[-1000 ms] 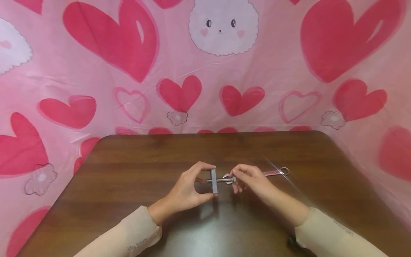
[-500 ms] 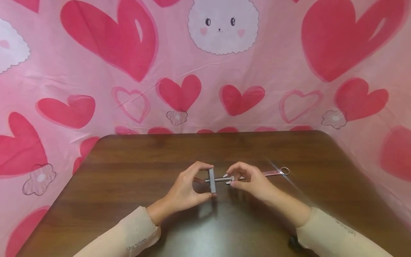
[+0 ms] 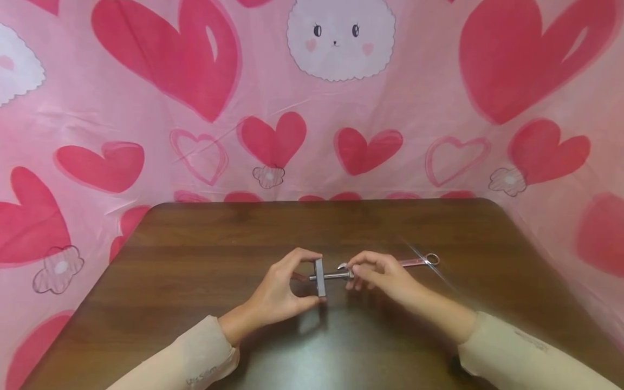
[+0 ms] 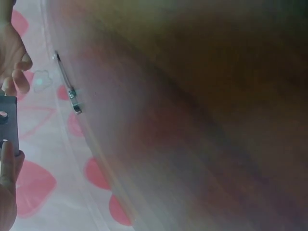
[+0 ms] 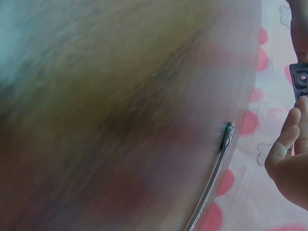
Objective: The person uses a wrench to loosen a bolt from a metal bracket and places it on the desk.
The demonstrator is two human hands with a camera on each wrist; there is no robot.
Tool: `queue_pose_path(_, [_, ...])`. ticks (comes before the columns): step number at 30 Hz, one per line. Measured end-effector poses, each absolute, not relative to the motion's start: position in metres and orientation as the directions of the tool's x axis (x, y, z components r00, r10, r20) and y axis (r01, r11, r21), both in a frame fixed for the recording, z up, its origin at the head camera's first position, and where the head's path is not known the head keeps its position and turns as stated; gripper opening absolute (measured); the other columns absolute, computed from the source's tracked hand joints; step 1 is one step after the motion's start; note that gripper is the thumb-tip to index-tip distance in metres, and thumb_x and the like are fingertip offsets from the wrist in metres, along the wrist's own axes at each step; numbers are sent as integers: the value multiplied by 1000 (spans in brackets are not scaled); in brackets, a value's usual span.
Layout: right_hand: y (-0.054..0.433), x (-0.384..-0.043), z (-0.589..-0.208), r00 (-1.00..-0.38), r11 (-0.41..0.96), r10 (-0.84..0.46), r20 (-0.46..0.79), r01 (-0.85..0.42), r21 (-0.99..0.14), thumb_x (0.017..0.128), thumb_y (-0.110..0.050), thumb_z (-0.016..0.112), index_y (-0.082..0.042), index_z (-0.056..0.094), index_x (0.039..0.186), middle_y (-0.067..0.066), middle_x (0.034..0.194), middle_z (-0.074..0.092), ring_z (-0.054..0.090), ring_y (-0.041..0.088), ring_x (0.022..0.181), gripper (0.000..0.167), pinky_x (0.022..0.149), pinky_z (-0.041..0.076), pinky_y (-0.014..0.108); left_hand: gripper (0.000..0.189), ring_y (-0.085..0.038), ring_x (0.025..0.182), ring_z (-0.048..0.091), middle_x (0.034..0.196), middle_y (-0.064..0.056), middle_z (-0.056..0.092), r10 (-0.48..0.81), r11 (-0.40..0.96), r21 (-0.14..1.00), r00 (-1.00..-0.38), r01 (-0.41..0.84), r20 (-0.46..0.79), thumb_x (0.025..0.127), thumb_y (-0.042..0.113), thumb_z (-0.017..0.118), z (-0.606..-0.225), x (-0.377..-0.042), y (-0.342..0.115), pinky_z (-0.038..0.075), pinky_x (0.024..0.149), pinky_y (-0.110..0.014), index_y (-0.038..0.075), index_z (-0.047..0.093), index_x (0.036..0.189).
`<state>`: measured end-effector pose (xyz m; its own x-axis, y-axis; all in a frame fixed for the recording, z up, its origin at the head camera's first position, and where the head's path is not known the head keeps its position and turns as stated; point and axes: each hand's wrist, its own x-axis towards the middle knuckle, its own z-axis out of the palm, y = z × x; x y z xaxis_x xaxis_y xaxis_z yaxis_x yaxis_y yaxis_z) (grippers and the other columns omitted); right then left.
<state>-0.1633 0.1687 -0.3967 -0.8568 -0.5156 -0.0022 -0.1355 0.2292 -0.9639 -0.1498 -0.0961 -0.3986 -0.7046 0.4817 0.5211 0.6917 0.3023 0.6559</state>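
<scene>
My left hand (image 3: 278, 288) grips a grey flat plate (image 3: 319, 277) between thumb and fingertips, holding it upright above the table. The left wrist view shows the plate (image 4: 11, 127) has holes, with a finger lying over one of them. A silver hex bolt (image 3: 335, 275) passes sideways through the plate, its tip poking out on the left. At the bolt's head, my right hand (image 3: 385, 275) pinches with thumb and forefinger. In the right wrist view the right hand (image 5: 291, 166) partly hides the plate (image 5: 299, 81).
A wrench (image 3: 411, 262) lies on the brown wooden table (image 3: 234, 227) behind my right hand, its open end showing beside the bolt head. A pink heart-printed cloth (image 3: 322, 103) hangs behind and around the table. Some small dark thing (image 3: 455, 365) sits by the right sleeve.
The right fingers have shifted round the bolt head: spread at its sides half a second ago, now closed together over it. Plate and bolt have drifted slightly left. The wrench lies where it was.
</scene>
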Motion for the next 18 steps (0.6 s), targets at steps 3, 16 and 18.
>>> queue_pose_path(3, [164, -164, -396, -865, 206, -501, -5, -114, -972, 103, -20, 53, 8, 60, 113, 9, 80, 73, 67, 20, 74, 31, 67, 56, 32, 70, -19, 111, 64, 123, -6, 64, 478, 304, 660, -709, 687, 519, 66, 8, 91, -398, -149, -96, 60, 77, -22, 7, 56, 127])
queue_pose_path(16, [158, -157, -386, -901, 202, -430, 54, -155, -967, 97, -12, 62, 8, 59, 113, 10, 86, 69, 65, 14, 76, 25, 70, 56, 29, 71, -23, 113, 64, 121, -5, 65, 440, 281, 679, -720, 678, 537, 65, 9, 92, -397, -148, -93, 61, 75, -23, 8, 56, 125])
queue_pose_path(18, [157, -157, -388, -899, 190, -427, 100, -197, -962, 92, -4, 66, 7, 59, 114, 13, 95, 67, 64, 12, 79, 26, 71, 56, 26, 71, -22, 113, 64, 121, -5, 65, 436, 281, 683, -724, 674, 535, 65, 9, 92, -396, -149, -93, 61, 75, -23, 9, 56, 126])
